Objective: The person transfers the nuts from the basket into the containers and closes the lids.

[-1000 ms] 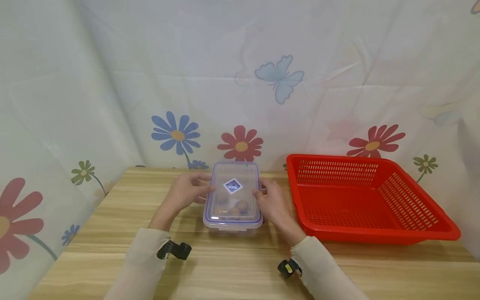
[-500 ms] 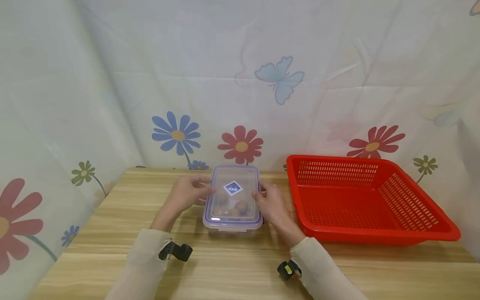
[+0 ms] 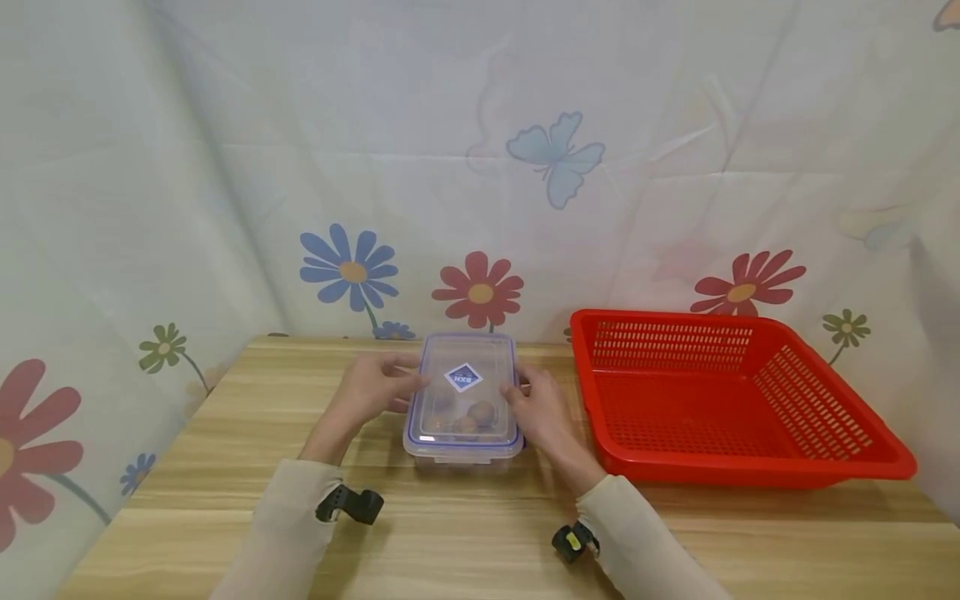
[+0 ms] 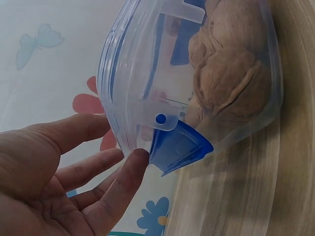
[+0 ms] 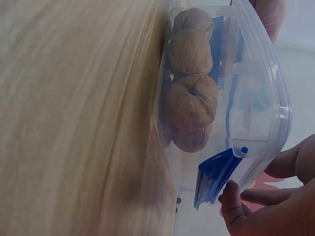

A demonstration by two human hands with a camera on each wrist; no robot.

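Note:
A clear plastic food box (image 3: 465,460) stands on the table in the head view, topped by a clear lid (image 3: 480,346) with a blue seal and a diamond-shaped label. Several brown walnuts (image 4: 231,83) lie inside, pressed close to the wall. My left hand (image 3: 375,385) holds the lid's left edge, thumb on the rim and a fingertip beside a blue latch (image 4: 179,147). On the opposite edge my right hand (image 3: 542,408) pinches the rim between thumb and fingers. Another blue latch (image 5: 216,174) sticks outward there, unfastened.
To the right stands a red perforated plastic basket (image 3: 697,408), its near rim close to my right forearm. The wooden table (image 3: 465,533) ends at a flowered curtain (image 3: 420,183) just behind the box.
The lid's far edge has come down slightly onto the box. Both hands keep their places at its sides; the view has shifted a little.

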